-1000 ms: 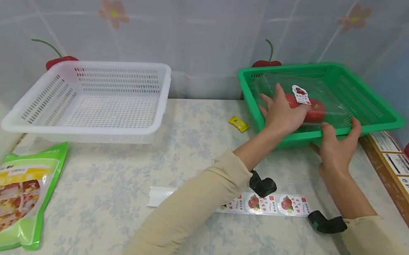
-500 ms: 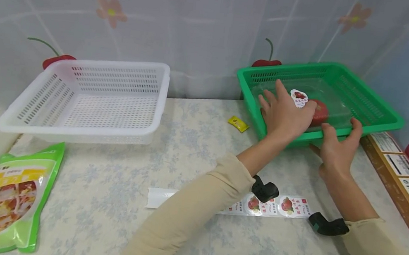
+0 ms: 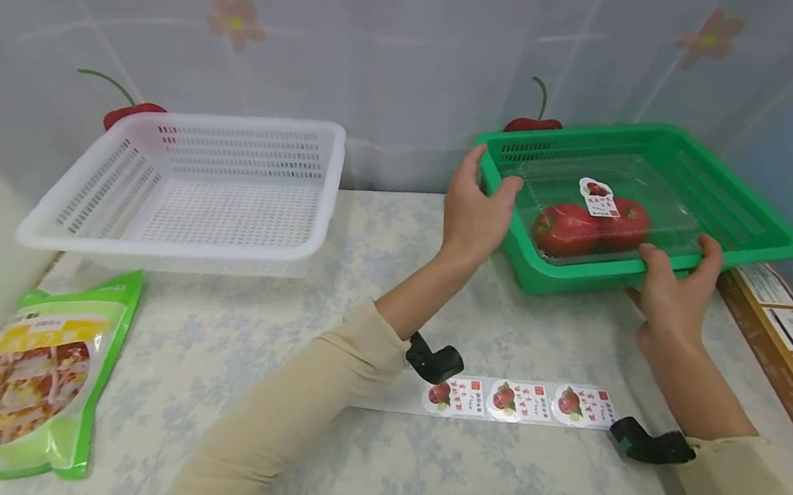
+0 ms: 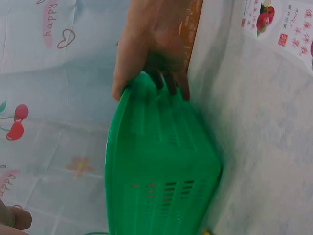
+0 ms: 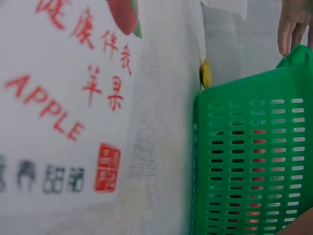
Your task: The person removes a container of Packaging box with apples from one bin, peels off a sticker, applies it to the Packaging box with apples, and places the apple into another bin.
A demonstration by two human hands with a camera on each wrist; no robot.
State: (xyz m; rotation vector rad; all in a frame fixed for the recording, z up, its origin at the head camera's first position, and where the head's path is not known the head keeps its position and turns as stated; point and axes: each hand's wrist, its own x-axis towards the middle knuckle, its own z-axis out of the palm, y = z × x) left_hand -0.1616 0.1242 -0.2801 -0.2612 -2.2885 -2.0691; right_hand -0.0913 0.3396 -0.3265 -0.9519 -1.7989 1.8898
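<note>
A green slotted plastic basket stands at the right, holding a clear lidded tray with red apples inside. On the lid is a white fruit label. My right hand grips the basket's near rim, thumb on the rim and fingers against the outer wall, as the left wrist view also shows. At the basket's left end is my left hand, thumb and fingers spread apart, holding nothing. The right wrist view shows its fingers by the basket's corner.
A white slotted basket stands at the left, above a green food pouch. A strip of apple labels lies in front of my arms. Right of the green basket is a brown box. A yellow packet lies beyond the basket.
My left hand has lifted off the clear tray and moved left to the green basket's left end, uncovering the apples. My right hand keeps its grip on the near rim.
</note>
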